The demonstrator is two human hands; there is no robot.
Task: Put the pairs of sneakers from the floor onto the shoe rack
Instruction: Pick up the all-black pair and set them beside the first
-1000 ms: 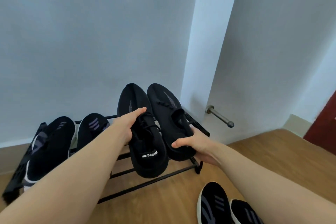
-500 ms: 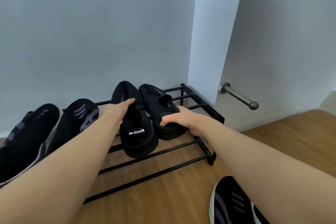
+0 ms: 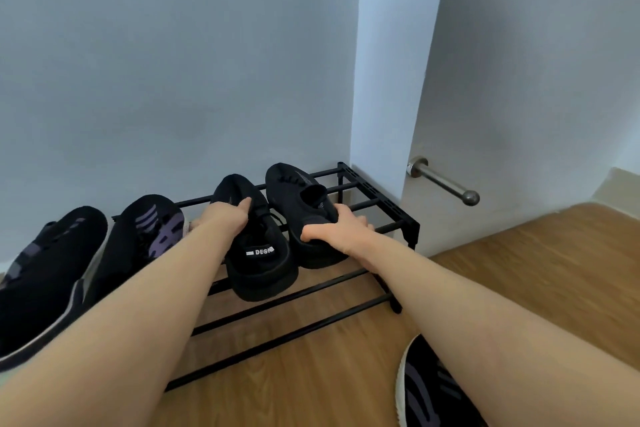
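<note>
A: Setting down a pair, by the look of it. Where are the shoes exactly?

B: Two all-black knit sneakers, toes to the far wall, sit on the top bars of the shoe rack [image 3: 377, 189], toward its right end. The left black sneaker [image 3: 258, 253] has a white-lettered heel tab and overhangs the near bar; the right black sneaker [image 3: 304, 215] lies just beside it, a little farther back.

A: And the hands?

B: The left hand [image 3: 221, 218] is curled over the left shoe at the collar, thumb on top of the upper. The right hand [image 3: 341, 231] is wrapped around the right shoe's heel, fingers [image 3: 362, 220] bent along its outer side. Both are closed on their shoes, not spread.

A: How do these handle?

B: Likely light, with soft uppers that give under a squeeze and thick, stiffer soles. I would hold at the heel or sole edge, not the toe, so the shape stays firm. The bars are thin, so a sole could tip between them.

A: Anything else around?

B: A striped pair [image 3: 104, 253] fills the rack's left end, and another striped sneaker [image 3: 426, 392] waits on the wood floor [image 3: 536, 270] at near right. A metal door stop [image 3: 443, 180] juts from the right wall.
</note>
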